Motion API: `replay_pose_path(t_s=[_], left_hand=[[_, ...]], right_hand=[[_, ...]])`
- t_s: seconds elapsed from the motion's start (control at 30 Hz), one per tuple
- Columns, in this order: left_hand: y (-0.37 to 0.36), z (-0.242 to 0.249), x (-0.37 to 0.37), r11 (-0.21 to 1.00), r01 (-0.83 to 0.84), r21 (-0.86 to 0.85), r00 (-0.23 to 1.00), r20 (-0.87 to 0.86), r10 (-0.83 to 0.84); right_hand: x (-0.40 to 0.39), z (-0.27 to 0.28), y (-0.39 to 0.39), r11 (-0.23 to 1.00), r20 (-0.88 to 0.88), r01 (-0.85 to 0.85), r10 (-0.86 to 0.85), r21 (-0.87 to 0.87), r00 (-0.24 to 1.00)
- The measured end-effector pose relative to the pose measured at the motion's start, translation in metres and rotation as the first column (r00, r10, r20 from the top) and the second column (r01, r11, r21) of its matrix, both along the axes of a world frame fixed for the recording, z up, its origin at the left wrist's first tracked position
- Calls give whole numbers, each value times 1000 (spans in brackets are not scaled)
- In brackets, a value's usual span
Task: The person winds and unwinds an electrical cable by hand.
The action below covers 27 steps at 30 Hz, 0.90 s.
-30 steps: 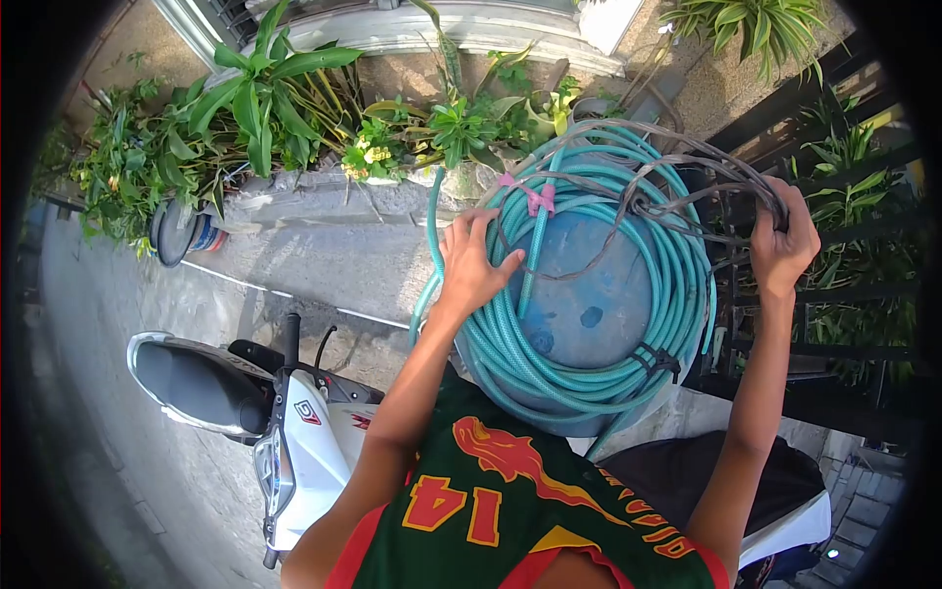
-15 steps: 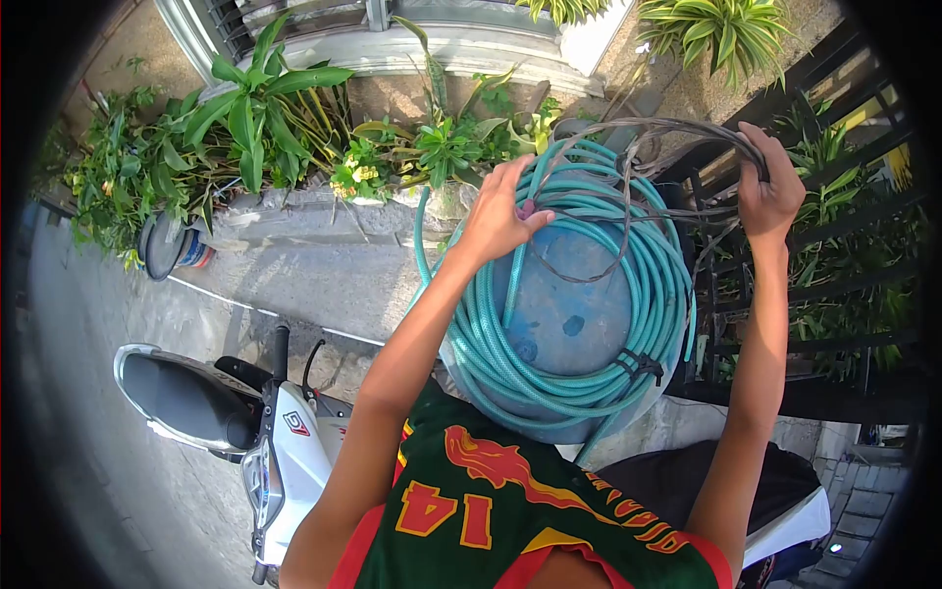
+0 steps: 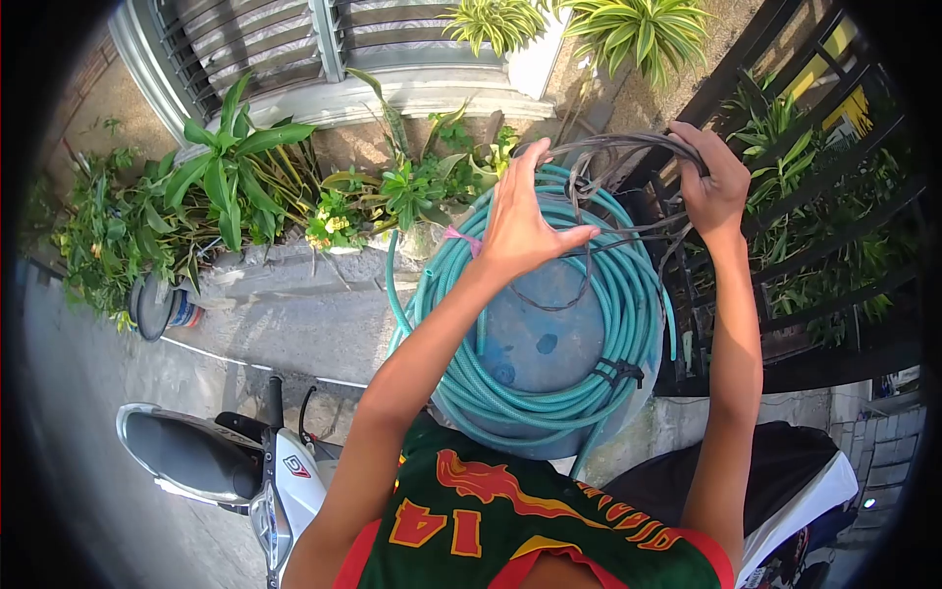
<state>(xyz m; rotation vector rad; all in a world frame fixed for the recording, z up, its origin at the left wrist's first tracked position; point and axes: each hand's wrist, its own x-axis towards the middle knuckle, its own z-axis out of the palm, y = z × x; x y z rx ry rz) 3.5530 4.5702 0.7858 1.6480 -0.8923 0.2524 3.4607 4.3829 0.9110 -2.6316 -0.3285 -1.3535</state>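
Observation:
A bundle of thin dark wire (image 3: pixel 628 142) stretches in a loop above the hose. My right hand (image 3: pixel 714 191) is closed around the loop's right end, fingers curled over the strands. At the opposite end, my left hand (image 3: pixel 525 218) is open, thumb and fingers spread wide beside the strands. Beneath both hands, a coiled green garden hose (image 3: pixel 623 294) lies on top of a blue drum (image 3: pixel 559 329). A pink tie (image 3: pixel 459 236) shows on the hose at left, and a black tie (image 3: pixel 620 371) binds the coil at lower right.
A black metal fence (image 3: pixel 814 236) stands close on the right. Plants (image 3: pixel 231 177) line the wall below a louvred window (image 3: pixel 265 44). A white motorcycle (image 3: pixel 285 481) is at lower left, with a dark-covered seat (image 3: pixel 765 471) at lower right. A bucket (image 3: pixel 157 306) sits farther left.
My left hand has moved off the pink-tied hose toward the wire loop, with its fingers spread wider. My right hand still grips the wire. The whole view has shifted.

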Motion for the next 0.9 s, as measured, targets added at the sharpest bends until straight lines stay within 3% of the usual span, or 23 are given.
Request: replay_pose_path(t_s=[0.4, 0.9], left_hand=[[-7, -9, -20, 999, -11, -50, 1000, 10, 11], [5, 0, -29, 993, 28, -112, 997, -64, -35]], right_hand=[[-27, -9, -2, 997, 120, -34, 43, -74, 992], [-29, -13, -7, 995, 182, -94, 97, -23, 978]])
